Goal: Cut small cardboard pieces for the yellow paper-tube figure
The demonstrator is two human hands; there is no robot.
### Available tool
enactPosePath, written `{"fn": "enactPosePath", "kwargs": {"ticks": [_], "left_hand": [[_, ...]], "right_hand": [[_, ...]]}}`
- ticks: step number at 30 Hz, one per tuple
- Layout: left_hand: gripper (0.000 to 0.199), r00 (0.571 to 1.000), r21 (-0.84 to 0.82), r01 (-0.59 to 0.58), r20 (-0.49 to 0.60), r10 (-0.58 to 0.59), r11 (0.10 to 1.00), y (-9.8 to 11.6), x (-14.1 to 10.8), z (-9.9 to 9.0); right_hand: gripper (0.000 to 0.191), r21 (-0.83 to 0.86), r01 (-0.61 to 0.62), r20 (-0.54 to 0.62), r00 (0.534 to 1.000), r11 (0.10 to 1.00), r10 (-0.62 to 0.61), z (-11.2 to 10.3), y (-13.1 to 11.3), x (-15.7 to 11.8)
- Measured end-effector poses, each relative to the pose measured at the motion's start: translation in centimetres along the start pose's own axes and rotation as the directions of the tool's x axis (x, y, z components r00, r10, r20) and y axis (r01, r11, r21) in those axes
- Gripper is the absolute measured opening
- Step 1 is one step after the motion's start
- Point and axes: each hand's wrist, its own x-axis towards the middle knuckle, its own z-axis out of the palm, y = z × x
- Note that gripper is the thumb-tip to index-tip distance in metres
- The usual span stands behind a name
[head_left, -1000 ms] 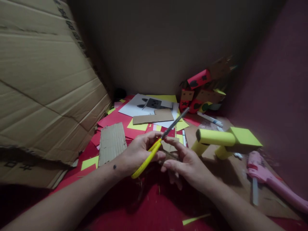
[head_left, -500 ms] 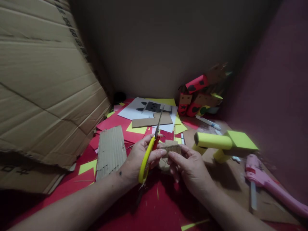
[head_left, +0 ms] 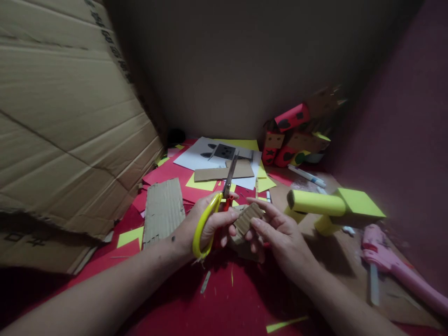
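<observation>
A pair of scissors with long metal blades and a yellow handle hangs in my left hand, blades pointing away from me and slightly apart. The left thumb and fingers also touch a small corrugated cardboard piece. My right hand pinches that piece from the other side, its ridged face tilted up. Behind and under it, another bit of cardboard shows between the hands, partly hidden by the fingers.
A large cardboard sheet leans at left. A cardboard strip lies near my left wrist. On the right are a yellow paper-covered tube figure, a pink glue gun and markers. Red decorated tubes stand behind.
The small cardboard piece has turned from edge-on to showing its ridged face. The scissors have shifted slightly left, and a small scrap now shows on the red surface below the hands.
</observation>
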Motion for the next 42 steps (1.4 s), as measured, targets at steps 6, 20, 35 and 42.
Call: {"fn": "enactPosePath", "kwargs": {"ticks": [6,20,35,42], "left_hand": [[0.036,0.986,0.163,-0.076,-0.134,0.098,0.984,0.0,-0.3,1.3],[0.036,0.92,0.333,-0.148,-0.298,0.253,0.931,2.9,-1.2,1.4],[0.038,0.997,0.007,-0.046,-0.057,0.046,0.999,0.8,-1.0,1.4],[0.028,0.997,0.206,-0.051,-0.05,0.063,0.977,1.0,-1.6,1.5]], "right_hand": [[0.045,-0.022,0.023,-0.074,0.997,0.999,-0.025,0.5,0.1,0.0],[0.017,-0.29,0.053,-0.072,0.994,0.956,-0.077,-0.1,0.9,0.8],[0.027,-0.11,0.094,-0.075,0.992,0.989,-0.103,0.5,-0.3,-0.1],[0.014,0.156,0.024,-0.035,0.999,0.987,-0.019,0.4,0.3,0.0]]}}
